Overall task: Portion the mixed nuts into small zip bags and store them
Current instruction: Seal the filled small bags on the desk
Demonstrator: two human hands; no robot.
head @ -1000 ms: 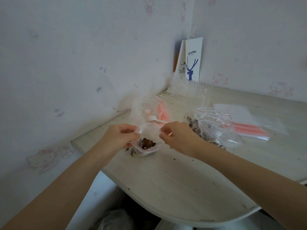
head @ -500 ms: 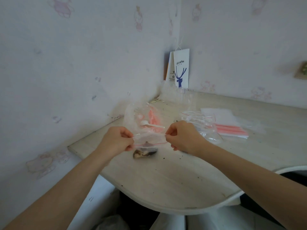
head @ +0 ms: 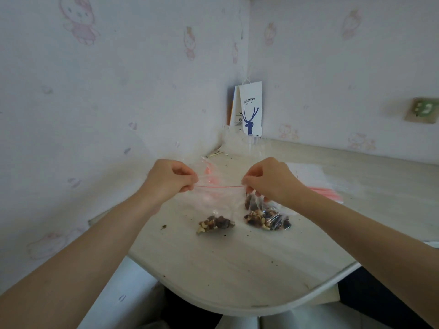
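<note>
A small clear zip bag with a red seal line hangs upright above the table, a clump of mixed nuts lying in its bottom. My left hand pinches the left end of the seal and my right hand pinches the right end, so the strip is stretched straight between them. Just right of it, a larger clear bag of mixed nuts lies on the table under my right hand.
A stack of unused zip bags with red strips lies at the right. A white paper coffee bag stands in the corner behind crumpled clear plastic. Crumbs dot the pale table, whose curved front edge is near me.
The small bag's mouth, open a second ago, is now pulled flat with the seal taut. Both hands rose and spread apart with it, lifting the bag.
</note>
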